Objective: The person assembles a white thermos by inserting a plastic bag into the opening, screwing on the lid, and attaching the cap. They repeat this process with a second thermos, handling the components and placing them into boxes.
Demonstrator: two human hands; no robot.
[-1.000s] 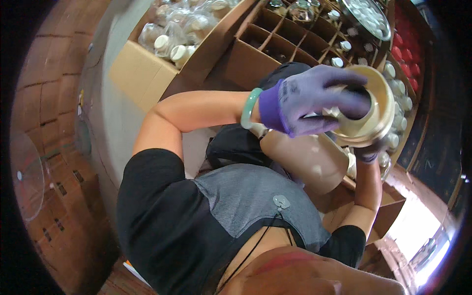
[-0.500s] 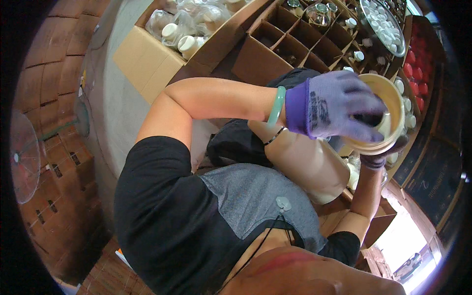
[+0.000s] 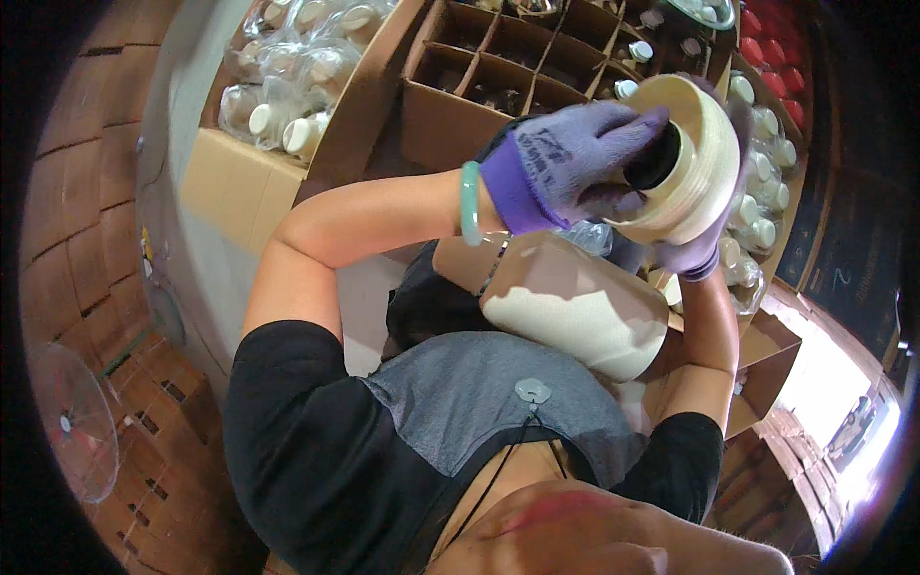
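My left hand (image 3: 585,163), in a purple-grey knit glove with a green bangle at the wrist, reaches into the mouth of a cream ring-shaped container (image 3: 714,177) with a ridged outer wall. Its thumb and fingers curl about a black round thing (image 3: 656,163), whose kind I cannot make out. My right hand (image 3: 698,251), also gloved, holds the container from the far side; most of its fingers are hidden behind it. The container is tilted, and its inside shows only in part. Both hands are above my lap, in front of the boxes.
A divided cardboard box (image 3: 450,110) with bottles in some cells stands ahead. Left of it is an open carton (image 3: 244,192) of white-capped bottles in clear bags. More bagged white-capped bottles (image 3: 757,201) and red-capped ones (image 3: 771,53) line the right. A fan (image 3: 72,422) stands at far left.
Both hands and the cream container have shifted left in view, and the container has turned so more of its ridged side shows. The surroundings shift left too as the view turns.
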